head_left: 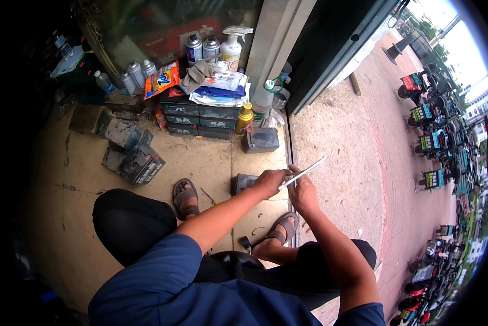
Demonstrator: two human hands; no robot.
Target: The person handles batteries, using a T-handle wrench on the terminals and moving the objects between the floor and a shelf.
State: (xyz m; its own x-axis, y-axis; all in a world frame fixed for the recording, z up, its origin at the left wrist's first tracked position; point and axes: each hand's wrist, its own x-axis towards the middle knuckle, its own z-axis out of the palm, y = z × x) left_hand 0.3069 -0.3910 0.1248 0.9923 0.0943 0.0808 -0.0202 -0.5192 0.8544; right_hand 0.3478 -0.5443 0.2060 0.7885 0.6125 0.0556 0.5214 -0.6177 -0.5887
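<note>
Both my hands meet in front of my knees around a thin, flat whitish strip [312,165], seen almost edge-on and slanting up to the right. Its near end is at my left hand [271,183], whose fingers are closed on it. From below, my right hand [304,194] also grips the strip, its fingers pressed together. A dark box-shaped battery [242,183] stands on the floor, partly hidden behind my left hand. On the tiles between my feet lies a thin screwdriver with a yellow handle [214,202].
Stacked batteries [181,119] carry wipes, a grey rag and spray bottles. Another battery [261,139] stands beside a yellow bottle [244,118]. Dusty old batteries [141,163] lie at left. A door track [291,146] borders the pavement, where scooters [431,140] are parked. A small black piece [245,243] lies near my right foot.
</note>
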